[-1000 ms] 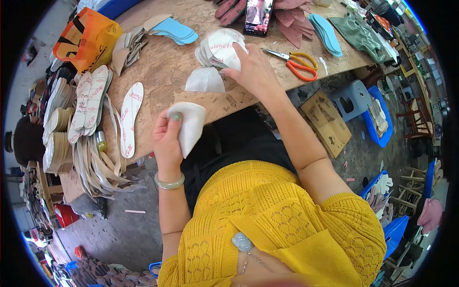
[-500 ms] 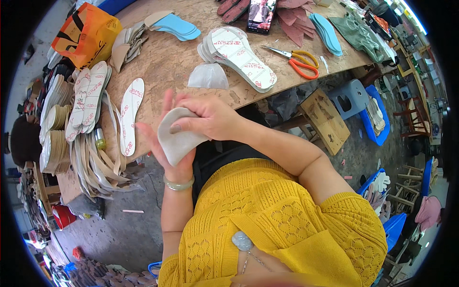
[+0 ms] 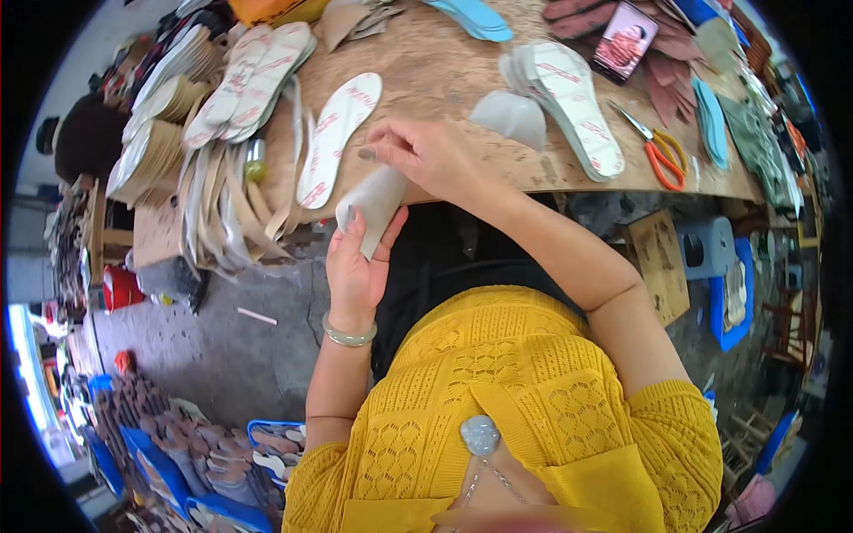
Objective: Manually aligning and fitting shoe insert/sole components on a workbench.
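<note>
A pale, off-white curved sheet piece [image 3: 373, 200], bent into a half roll, is in my left hand [image 3: 354, 271], the thumb on its face and the fingers round its lower edge. My right hand [image 3: 426, 158] is over the piece's upper end, fingers bent together; whether they pinch anything is not visible. Just beyond, a white insole with red print [image 3: 342, 140] lies flat on the wooden table [image 3: 426, 67]. A similar translucent pale piece [image 3: 511, 120] rests to the right, beside a stack of white insoles [image 3: 573, 111].
Orange-handled scissors [image 3: 659, 158] and a lit phone [image 3: 625, 40] lie at the right, near blue insoles [image 3: 711, 120]. On the left are piled insoles [image 3: 253, 80], hanging pale strips [image 3: 222, 209] and a small bottle [image 3: 256, 162]. Beyond the table's right edge stands a grey-blue stool [image 3: 706, 244].
My right hand has moved off the face of the pale piece to its upper end. My left fingers, spread behind it before, now close round it. The view has shifted.
</note>
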A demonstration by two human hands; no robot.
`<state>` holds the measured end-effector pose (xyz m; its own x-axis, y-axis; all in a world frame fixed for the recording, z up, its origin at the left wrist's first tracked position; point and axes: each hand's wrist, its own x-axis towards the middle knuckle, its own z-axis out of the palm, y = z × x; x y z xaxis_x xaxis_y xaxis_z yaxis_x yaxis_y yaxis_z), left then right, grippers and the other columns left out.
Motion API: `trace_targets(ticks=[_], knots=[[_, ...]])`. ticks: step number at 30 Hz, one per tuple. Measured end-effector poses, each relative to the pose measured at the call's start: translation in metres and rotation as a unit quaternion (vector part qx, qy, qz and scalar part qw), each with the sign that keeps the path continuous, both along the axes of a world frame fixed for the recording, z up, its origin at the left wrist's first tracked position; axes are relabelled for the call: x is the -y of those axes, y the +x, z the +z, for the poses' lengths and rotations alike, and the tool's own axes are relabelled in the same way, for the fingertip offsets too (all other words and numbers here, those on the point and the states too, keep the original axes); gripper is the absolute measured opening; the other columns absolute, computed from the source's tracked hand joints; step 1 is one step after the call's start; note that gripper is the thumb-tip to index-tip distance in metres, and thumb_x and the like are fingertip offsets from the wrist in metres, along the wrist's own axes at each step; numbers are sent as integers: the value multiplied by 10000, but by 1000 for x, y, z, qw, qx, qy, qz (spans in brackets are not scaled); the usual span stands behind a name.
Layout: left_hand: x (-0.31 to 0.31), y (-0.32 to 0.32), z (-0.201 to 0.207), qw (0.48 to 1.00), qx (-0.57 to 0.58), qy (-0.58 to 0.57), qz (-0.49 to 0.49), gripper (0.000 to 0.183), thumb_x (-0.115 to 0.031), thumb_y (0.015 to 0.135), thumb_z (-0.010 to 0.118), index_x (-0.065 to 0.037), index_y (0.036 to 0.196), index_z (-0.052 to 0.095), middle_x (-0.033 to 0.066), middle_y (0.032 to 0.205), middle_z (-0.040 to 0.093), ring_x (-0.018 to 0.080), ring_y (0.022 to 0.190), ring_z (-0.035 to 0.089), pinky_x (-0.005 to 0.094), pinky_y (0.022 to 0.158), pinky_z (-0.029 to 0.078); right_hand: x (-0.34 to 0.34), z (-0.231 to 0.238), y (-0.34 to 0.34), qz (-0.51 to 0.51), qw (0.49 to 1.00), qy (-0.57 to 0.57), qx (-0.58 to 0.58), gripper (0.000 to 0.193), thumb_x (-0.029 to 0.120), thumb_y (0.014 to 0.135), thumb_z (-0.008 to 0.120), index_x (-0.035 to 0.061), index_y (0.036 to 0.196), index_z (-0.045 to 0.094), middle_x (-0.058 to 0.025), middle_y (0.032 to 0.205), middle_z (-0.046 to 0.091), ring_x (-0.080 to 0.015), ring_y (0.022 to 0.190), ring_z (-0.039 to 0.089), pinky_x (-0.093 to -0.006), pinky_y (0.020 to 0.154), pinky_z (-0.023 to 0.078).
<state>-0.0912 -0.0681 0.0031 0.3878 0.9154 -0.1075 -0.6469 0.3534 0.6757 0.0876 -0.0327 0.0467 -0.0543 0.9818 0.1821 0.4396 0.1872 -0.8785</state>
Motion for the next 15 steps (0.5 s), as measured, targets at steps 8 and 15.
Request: trace_targets(ticks=[8,15], knots=[[6,-69,-8,990,-48,116,68,412,-158,961,497,15,1325,417,165,1293,520,321,1173,536,498,992,449,-45,-46,-88,40,910,265,316,466,381,750,672,100,1117,612,-79,1043,625,-302,1041,559,-463,825,439],[-5,-74,-4,991,20,112,66,425,-204,986,445,30,1337,396,213,1286,519,345,1185,524,463,1007,443,-37,-51,-92,85,881,312,345,289,240,736,648,80,972,601,-80,886,591,-277,883,562,-364,707,493]])
